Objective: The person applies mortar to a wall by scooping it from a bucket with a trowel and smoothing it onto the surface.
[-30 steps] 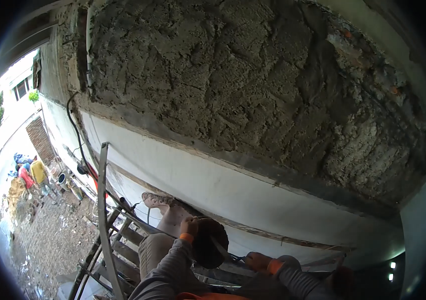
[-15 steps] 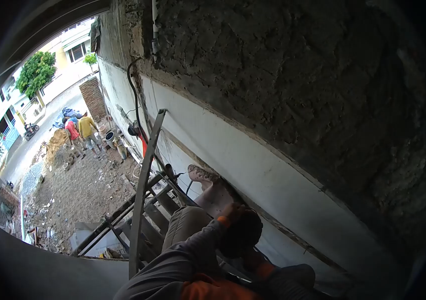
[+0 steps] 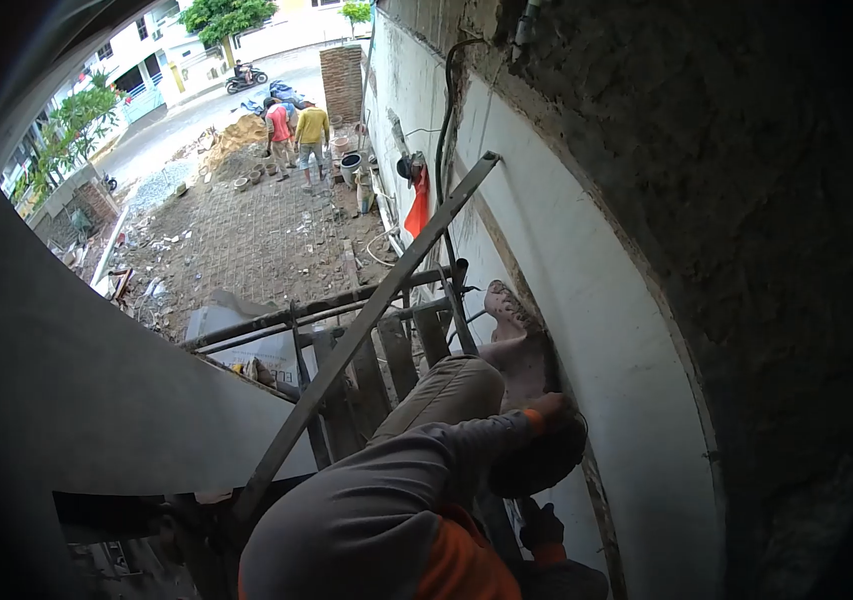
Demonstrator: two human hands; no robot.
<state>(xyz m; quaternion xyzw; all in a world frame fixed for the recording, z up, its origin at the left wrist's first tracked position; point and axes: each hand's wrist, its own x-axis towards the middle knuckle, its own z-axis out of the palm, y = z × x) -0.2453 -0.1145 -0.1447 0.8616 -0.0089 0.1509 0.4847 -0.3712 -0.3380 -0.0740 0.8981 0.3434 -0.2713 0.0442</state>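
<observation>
A dark round bowl [image 3: 538, 462] is in front of my bent knee, beside the white wall. My left hand [image 3: 552, 408] is closed on its upper rim. Below the bowl, in shadow, my right hand [image 3: 544, 526] is closed round the handle of a trowel, whose blade shows only as a thin pale strip. What the bowl holds is too dark to make out. A pinkish, mortar-stained sack [image 3: 518, 362] lies just beyond my left hand.
A slanted metal bar [image 3: 376, 310] crosses the scaffold planks [image 3: 396, 360]. Rough plaster [image 3: 746, 230] covers the upper wall at right. On the ground below, people [image 3: 311, 135] stand near buckets [image 3: 349, 168] and a sand heap [image 3: 242, 138]. A red-orange cloth [image 3: 417, 205] hangs by the wall.
The view has swung left and down, showing more ground and street. Both hands and the bowl now appear further right. The trowel blade, earlier over the bowl, is now mostly hidden below it.
</observation>
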